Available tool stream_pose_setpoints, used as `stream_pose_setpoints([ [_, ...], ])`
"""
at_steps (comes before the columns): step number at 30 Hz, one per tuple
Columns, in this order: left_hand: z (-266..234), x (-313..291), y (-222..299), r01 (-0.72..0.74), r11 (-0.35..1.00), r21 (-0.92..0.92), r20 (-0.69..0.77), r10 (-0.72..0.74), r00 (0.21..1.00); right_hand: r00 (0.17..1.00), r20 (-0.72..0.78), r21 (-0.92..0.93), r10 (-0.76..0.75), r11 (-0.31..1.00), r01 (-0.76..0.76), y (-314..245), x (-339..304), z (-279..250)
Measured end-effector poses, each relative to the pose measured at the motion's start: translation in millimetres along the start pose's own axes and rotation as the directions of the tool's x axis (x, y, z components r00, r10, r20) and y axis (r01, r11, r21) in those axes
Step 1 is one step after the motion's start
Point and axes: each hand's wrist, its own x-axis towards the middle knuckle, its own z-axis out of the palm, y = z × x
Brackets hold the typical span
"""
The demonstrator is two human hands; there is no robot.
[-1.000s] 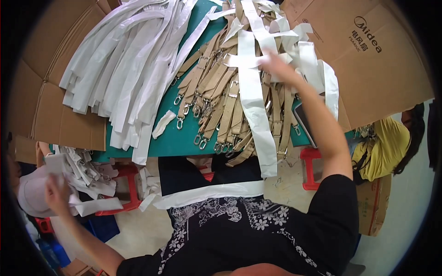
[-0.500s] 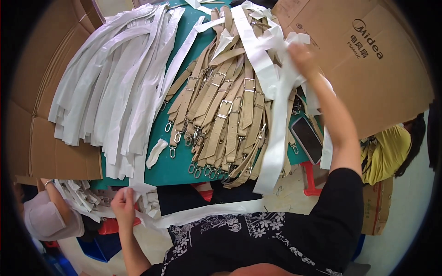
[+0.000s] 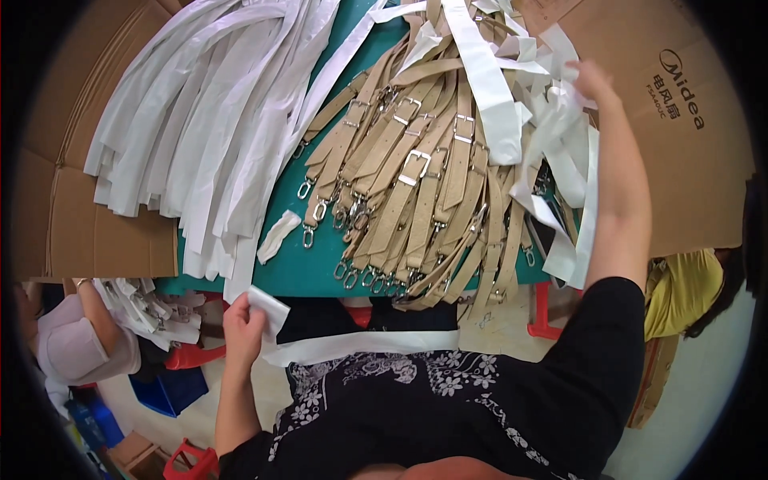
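Observation:
My left hand [image 3: 242, 330] is closed at the table's front edge, pinching the end of a flat white plastic strip [image 3: 270, 314]. Behind it, a thick fan of long white strips [image 3: 204, 136] lies over the left side of the green table. My right hand [image 3: 594, 82] is stretched out at the far right, its fingers apart beside a crumpled heap of white strips [image 3: 560, 120]. Between the hands lies a bundle of beige straps [image 3: 408, 184] with silver buckles and clip hooks. One white strip [image 3: 488, 88] lies across the bundle's upper part.
Open cardboard boxes flank the table, one at left [image 3: 88, 216] and one at right [image 3: 640, 160]. A small crumpled white piece [image 3: 279, 237] lies on the green tabletop [image 3: 304, 268]. One person in pale clothing [image 3: 84, 336] sits at lower left, another in yellow [image 3: 684, 292] at right.
My right hand has moved right, and the white strips it was at now lie heaped at the right of the straps. My left hand has shifted slightly right and up.

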Motion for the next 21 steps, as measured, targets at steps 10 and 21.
stream_pose_setpoints([
  [10,38.8,6.5,-6.1,-0.143,0.989,-0.040,0.213,0.148,0.966,0.860,0.179,0.394,-0.477,0.836,0.382,-241.7,-277.0,-97.5],
  [21,43.4,8.6,4.3,-0.077,0.968,-0.240,0.370,0.164,0.914,0.801,0.394,0.703,-0.451,-0.414,-0.579,-271.5,-321.0,-60.9],
])
